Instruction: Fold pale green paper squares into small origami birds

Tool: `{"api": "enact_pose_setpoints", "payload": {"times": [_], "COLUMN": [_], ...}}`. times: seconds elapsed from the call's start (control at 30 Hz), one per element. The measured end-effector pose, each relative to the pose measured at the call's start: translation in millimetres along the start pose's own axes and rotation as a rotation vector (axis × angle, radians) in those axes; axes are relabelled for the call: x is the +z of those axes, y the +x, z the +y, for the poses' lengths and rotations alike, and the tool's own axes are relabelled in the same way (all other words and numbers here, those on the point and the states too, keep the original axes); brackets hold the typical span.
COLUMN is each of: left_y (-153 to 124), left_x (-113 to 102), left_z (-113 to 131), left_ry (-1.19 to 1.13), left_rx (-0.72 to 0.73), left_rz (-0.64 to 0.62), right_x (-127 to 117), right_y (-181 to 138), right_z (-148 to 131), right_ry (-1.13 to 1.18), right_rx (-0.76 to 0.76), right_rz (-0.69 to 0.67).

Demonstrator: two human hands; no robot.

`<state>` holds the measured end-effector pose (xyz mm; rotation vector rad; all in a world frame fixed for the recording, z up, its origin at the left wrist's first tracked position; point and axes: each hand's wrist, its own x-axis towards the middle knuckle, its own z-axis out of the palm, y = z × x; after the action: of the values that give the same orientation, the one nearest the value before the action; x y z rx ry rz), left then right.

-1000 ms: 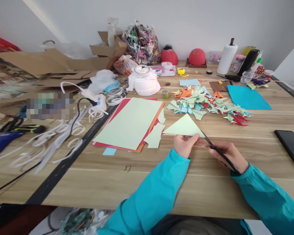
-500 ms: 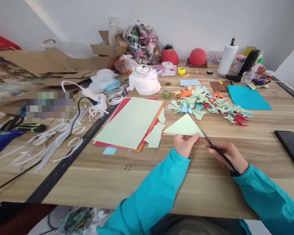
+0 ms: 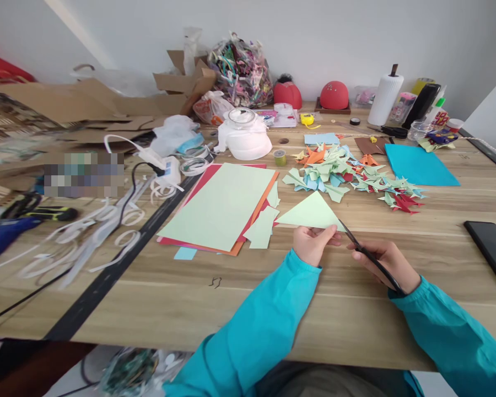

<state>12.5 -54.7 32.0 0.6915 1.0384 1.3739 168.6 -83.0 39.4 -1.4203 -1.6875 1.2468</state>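
Pale green paper, shaped into a wide triangle (image 3: 312, 212), is pinched by the left hand (image 3: 310, 245), the thumb over its lower edge and the fingers beneath. Its peak points away from the person, its two slanting sides look straight and crisp, and its matt face is plain, lighter towards the middle. The right hand (image 3: 384, 262) is curled closed around black scissors (image 3: 370, 256), whose tip meets the triangle's right corner; whether the blades are parted cannot be made out. Both hands are above the wooden table (image 3: 252, 314). Just left lie green offcuts (image 3: 261, 227), then a stack of coloured sheets (image 3: 221, 207), its top one matching the triangle's green. Beyond the triangle, folded paper pieces (image 3: 330, 171) sit heaped in green, blue, orange and red.
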Motion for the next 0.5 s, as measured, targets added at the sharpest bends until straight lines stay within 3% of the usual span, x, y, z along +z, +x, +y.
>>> {"api": "enact_pose_setpoints", "payload": {"times": [0.5], "left_y": [-0.4], "left_x": [0.8], "left_z": [0.2], "left_ry": [-0.024], "left_rx": [-0.003], "left_rz": [0.009], "right_x": [0.5], "right_y": [3.1], "right_z": [8.5], "right_ry": [-0.067], "right_rx": [-0.084], "right_rz": [0.033]}}
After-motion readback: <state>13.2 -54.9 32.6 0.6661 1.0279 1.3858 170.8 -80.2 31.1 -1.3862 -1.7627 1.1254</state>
